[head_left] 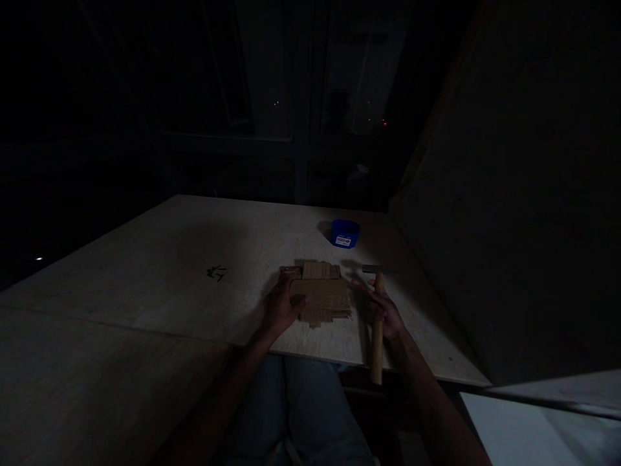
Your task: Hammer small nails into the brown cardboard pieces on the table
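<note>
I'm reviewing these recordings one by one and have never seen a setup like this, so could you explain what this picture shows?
There is no machine here: a person works with two bare hands. The single picture comes from a camera worn on the head, looking forward and down, so the person's legs show at the bottom.

The scene is dim. On the pale tabletop lies a stack of brown pieces; I can't tell their material for sure. The left hand is at the stack's left side, its thumb on top. The right hand, right of the stack, holds a hammer by its wooden handle. Farther back stands a blue tub with a label, and to the left lie small dark slivers, possibly nails.
</note>
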Available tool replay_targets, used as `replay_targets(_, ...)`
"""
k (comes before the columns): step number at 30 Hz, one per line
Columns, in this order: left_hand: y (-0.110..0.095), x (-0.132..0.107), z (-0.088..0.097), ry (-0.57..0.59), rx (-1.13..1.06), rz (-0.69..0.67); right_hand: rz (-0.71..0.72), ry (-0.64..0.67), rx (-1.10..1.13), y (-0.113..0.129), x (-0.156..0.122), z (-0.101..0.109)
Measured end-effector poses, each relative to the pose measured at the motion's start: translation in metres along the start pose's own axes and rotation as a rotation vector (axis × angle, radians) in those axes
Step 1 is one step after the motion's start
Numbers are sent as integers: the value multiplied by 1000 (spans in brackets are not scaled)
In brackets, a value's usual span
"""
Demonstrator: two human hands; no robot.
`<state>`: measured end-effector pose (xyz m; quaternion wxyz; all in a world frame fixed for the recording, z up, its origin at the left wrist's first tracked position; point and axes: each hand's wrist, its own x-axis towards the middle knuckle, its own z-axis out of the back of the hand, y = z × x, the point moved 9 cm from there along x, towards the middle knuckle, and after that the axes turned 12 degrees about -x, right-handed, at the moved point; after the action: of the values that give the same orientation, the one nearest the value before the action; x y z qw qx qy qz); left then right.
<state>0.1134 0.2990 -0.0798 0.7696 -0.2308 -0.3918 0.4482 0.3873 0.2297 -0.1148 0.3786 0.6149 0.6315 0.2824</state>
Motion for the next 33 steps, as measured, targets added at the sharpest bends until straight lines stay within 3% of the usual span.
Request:
replay_targets(5, 5, -5, 0, -84, -97, 147, -52, 64, -56, -10, 2, -9)
replay_targets(10, -2, -5, -2, -144, -286, 198, -60, 47, -95, -11, 1, -10)
replay_targets(14, -1, -1, -9, -121, -406, 258, -45, 44, -72, -7, -1, -7)
replay_targets(19, -5, 7, -18, -23, -271, 267, -25, 48, -12, -2, -4, -1)
replay_targets(23, -21, 7, -23, 55, -41, 135, -63, 43, 2, -4, -3, 6)
replay_targets(28, -46, -6, -22, 71, 204, -44, -66, 46, -13, -6, -1, 8)
replay_targets(33, -66, -18, -38, 232, 300, -255, -25, -17, -34, -6, -2, 16)
